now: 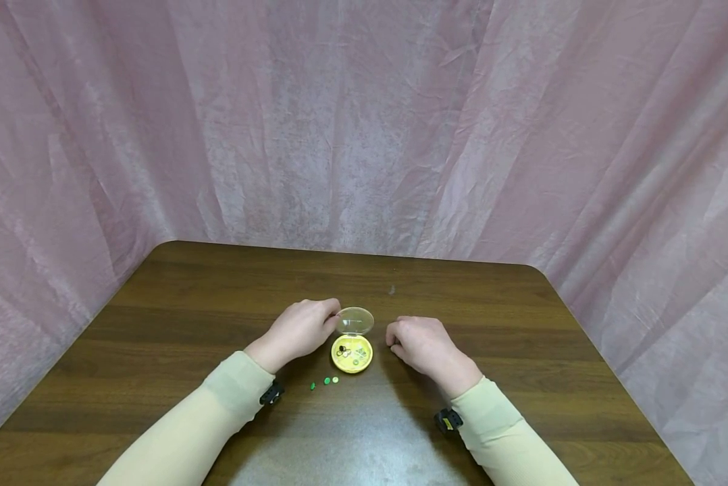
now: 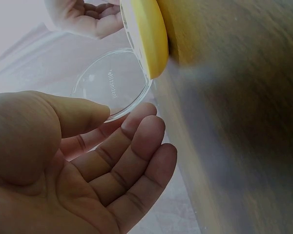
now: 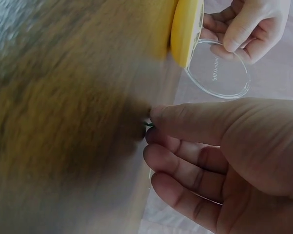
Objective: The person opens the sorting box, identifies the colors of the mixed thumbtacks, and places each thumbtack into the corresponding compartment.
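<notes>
A small round yellow case point(image 1: 352, 368) lies open on the table, its clear lid point(image 1: 354, 321) raised at the far side. Several tiny pieces, some dark and some pale green, lie inside it. My left hand point(image 1: 300, 329) pinches the lid's left edge between thumb and fingers; the left wrist view has the thumb tip point(image 2: 101, 115) right on the clear rim. To the right of the case, low over the table, is my right hand point(image 1: 423, 343). In the right wrist view its thumb and index finger pinch a tiny green piece point(image 3: 149, 125), mostly hidden by the fingertips.
In front of the case and slightly left, a green piece point(image 1: 313, 386), another green piece point(image 1: 327, 381) and a paler one point(image 1: 335, 379) lie on the brown wooden table point(image 1: 230, 277). A pink curtain point(image 1: 340, 135) hangs behind the table's far edge.
</notes>
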Available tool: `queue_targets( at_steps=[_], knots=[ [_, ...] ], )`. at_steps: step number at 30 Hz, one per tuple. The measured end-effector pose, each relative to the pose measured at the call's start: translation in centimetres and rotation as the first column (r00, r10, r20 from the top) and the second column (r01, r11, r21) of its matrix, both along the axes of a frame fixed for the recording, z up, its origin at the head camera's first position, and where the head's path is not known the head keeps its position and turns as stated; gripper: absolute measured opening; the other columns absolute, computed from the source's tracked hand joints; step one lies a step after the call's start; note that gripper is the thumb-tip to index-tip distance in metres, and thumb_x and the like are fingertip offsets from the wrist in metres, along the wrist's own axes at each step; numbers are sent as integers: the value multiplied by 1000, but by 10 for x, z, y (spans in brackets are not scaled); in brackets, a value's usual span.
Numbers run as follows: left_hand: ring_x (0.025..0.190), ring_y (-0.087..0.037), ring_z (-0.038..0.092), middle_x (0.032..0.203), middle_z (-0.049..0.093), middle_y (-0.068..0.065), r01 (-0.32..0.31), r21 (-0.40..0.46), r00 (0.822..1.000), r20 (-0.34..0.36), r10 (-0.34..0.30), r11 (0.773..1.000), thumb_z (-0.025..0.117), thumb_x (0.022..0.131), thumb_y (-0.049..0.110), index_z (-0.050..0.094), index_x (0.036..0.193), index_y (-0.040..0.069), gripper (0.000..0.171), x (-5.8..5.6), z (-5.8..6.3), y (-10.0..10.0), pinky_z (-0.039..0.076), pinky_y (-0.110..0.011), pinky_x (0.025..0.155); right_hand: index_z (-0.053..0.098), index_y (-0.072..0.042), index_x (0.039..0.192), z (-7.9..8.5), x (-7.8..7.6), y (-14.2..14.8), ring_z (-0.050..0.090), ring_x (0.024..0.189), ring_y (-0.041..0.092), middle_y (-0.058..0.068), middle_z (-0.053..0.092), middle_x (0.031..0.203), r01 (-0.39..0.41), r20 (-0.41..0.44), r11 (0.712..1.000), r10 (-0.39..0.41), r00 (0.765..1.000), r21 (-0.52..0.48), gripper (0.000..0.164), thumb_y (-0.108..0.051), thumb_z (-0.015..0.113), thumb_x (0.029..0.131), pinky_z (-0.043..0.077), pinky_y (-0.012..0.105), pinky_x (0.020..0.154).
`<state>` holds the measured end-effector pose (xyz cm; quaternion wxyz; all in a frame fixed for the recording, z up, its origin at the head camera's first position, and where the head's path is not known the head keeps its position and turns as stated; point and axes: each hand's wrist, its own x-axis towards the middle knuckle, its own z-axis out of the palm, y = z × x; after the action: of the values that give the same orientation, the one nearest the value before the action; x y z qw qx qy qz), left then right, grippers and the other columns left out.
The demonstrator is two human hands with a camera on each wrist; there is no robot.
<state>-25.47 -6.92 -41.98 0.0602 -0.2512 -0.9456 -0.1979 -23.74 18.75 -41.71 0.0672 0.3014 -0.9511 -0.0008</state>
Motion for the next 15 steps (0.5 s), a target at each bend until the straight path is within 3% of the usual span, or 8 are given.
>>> queue_targets(
  at_steps=[5, 15],
  knots=[
    [58, -9, 48, 72, 55, 14, 0, -2, 1000, 2, 0, 1000, 56, 100, 22, 62, 93, 23, 10, 0, 1, 0, 39, -28, 56, 65, -26, 74, 0, -2, 0, 62, 71, 15, -12, 60, 76, 51, 17, 999, -51, 999, 5, 14, -22, 78, 78, 47, 38, 60],
    [58, -10, 48, 72, 54, 14, -10, 2, 999, 30, 10, 1000, 56, 100, 22, 62, 92, 23, 10, 1, 0, 0, 39, -28, 56, 59, -29, 69, 2, 0, 0, 58, 62, 16, -14, 56, 67, 70, -38, 997, -72, 997, -38, 22, -14, 72, 78, 44, 39, 53]
  ],
)
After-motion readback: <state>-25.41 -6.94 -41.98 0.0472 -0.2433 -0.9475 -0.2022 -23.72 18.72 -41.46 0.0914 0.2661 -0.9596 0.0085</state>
